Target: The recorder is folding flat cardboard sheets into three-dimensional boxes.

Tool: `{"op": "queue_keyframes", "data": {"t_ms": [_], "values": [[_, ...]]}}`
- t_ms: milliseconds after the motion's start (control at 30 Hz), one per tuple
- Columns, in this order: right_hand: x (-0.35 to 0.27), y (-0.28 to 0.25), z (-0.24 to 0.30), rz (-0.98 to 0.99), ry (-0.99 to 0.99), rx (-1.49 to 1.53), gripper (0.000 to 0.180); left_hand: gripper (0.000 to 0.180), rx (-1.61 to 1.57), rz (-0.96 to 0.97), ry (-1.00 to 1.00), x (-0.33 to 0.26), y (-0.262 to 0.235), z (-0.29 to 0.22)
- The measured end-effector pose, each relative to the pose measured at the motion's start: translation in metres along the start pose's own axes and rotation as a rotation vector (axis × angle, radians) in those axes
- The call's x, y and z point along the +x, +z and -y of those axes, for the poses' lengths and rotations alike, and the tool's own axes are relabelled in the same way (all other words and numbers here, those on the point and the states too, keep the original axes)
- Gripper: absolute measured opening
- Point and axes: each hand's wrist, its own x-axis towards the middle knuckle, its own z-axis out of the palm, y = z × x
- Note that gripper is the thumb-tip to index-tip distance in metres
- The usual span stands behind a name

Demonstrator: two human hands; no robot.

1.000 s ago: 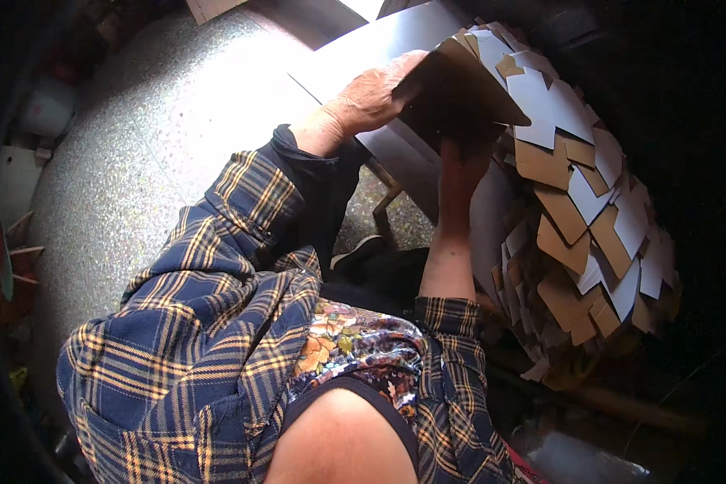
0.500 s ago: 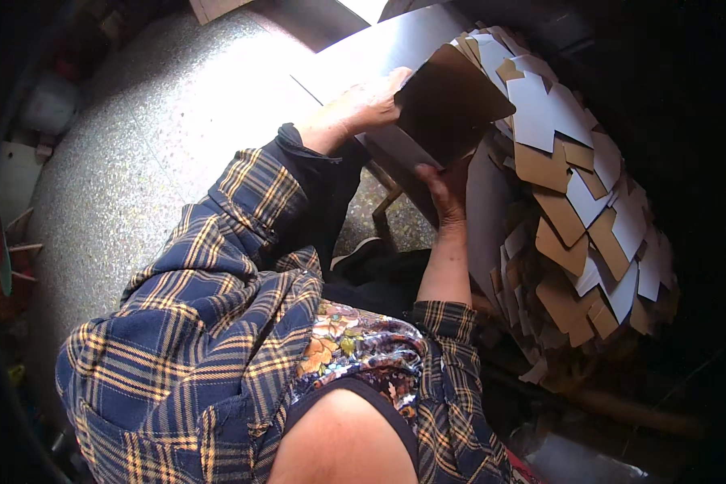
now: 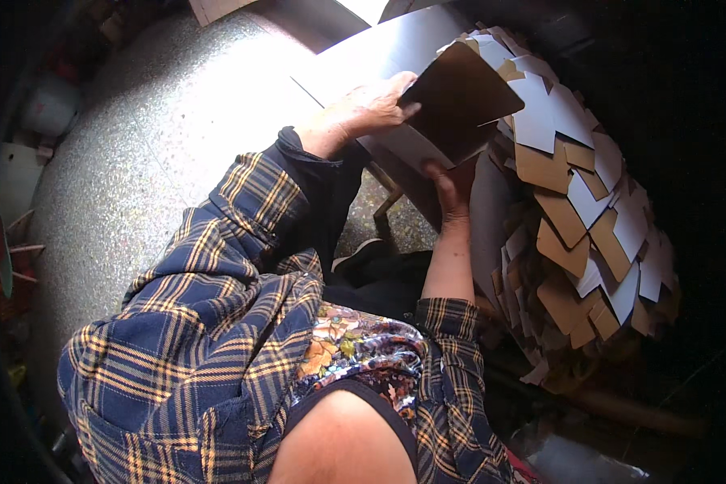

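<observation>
A folded cardboard piece (image 3: 468, 93), brown inside with a pale outer face, is held up in front of me with its flaps standing open. My left hand (image 3: 375, 106) is closed on its left edge, the fingers bent over the rim. My right hand (image 3: 452, 189) grips it from below, with the thumb against the lower edge and the other fingers hidden. Just right of it rises a large heap of flat cardboard pieces (image 3: 577, 218), some white side up and some brown.
A grey sheet-like surface (image 3: 387, 52) lies beneath the heap and the held piece. Speckled floor (image 3: 137, 185) spreads to the left. A wooden leg (image 3: 387, 203) shows under the surface, near my shoe (image 3: 359, 252). Dim clutter lines the far left edge.
The cardboard piece has shifted slightly right, and both hands have moved with it. My left fingers now reach further over its edge. The heap looks unchanged.
</observation>
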Motion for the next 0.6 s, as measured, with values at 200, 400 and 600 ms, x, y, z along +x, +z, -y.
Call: {"op": "queue_keyframes", "data": {"t_ms": [200, 400, 600], "values": [[-0.014, -0.006, 0.022, -0.047, 0.164, 0.434, 0.068, 0.107, -0.512, 0.209, -0.167, -0.002, -0.021, -0.024], [-0.012, -0.029, -0.017, -0.039, 0.060, 0.389, 0.071, 0.116, -0.507, 0.215, 0.029, 0.005, -0.008, -0.025], [0.000, 0.004, -0.003, -0.328, -0.160, 0.135, 0.066, 0.113, -0.262, -0.292, -0.145, 0.012, -0.017, -0.010]]}}
